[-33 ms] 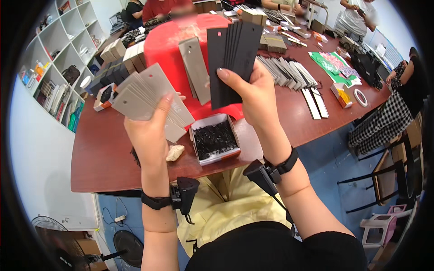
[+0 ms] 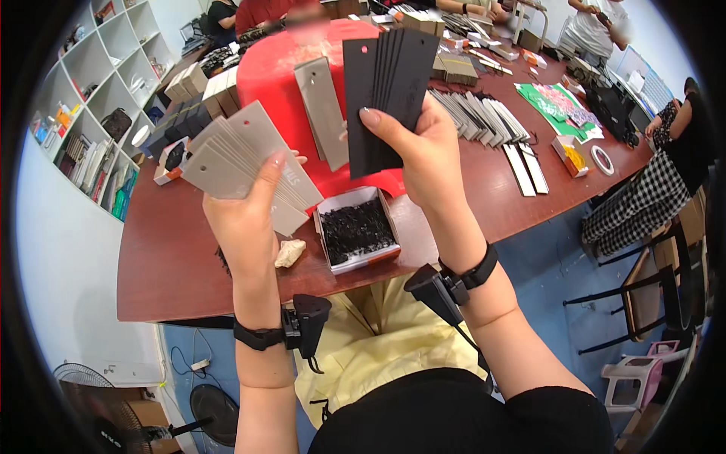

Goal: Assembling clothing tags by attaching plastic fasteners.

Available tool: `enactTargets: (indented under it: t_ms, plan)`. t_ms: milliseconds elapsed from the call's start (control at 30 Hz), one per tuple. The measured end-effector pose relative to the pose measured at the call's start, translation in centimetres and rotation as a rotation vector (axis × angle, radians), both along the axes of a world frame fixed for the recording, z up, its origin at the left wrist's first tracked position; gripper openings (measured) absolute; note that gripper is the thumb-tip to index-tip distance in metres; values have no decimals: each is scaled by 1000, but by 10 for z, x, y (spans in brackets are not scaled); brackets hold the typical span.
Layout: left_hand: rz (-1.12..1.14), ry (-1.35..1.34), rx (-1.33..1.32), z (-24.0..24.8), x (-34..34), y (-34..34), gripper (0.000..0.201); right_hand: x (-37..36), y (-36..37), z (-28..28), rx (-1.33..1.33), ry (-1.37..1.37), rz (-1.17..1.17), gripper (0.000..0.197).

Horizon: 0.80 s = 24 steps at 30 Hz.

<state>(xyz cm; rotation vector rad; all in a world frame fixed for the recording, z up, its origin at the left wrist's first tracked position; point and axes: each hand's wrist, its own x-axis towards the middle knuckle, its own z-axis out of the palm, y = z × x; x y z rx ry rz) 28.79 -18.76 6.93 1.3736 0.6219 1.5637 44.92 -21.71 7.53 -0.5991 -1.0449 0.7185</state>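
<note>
Left grip (image 2: 243, 203) clamped on fanned grey tags (image 2: 233, 159), left of cord box (image 2: 368, 260); right grip (image 2: 425, 147) on black tags (image 2: 387, 85), beyond box. Step seems spreading tags; next move likely needs steady pinch.

From the head, a wide fisheye view looked down, close over the hands (image 2: 243, 219) (image 2: 431, 155) and worktop (image 2: 170, 265).

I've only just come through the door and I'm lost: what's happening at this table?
A person holds up two fans of flat cards: grey cards in the left hand, black cards in the right hand. Below, near the edge of the brown table, sits an open box of small black pieces, with a pale lump to its left. Other people are around the far side.
</note>
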Motion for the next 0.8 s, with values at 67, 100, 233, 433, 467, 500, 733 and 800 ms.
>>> enactTargets:
  t_ms: [67, 100, 233, 433, 467, 500, 733, 800]
  plan:
    - [-51, -34, -20, 5, -1, -2, 25, -3, -1, 0, -13, 11, 1, 20]
    - [-54, -57, -10, 4, 1, -2, 24, -3, -2, -1, -4, 7, -4, 19]
    - [15, -120, 50, -5, 1, 4, 21, -7, -9, -3, 48, 56, -73, 18]
    - [-436, -297, -437, -4, -11, -16, 17, -13, -36, 13, -112, 52, -71, 25]
    - [-577, -397, -584, -9, -14, -15, 17, -16, -40, 10, -111, 57, -63, 25]
    - [-577, -409, -632, -13, -14, -16, 15, -16, -45, 7, -212, -24, -11, 27]
    - [-456, -361, -479, -16, -19, -23, 13, 30, -80, -43, -501, -356, -173, 29]
    - [-407, -397, -436, -19, -19, -22, 10, 7, -96, -45, -376, -547, -74, 28]
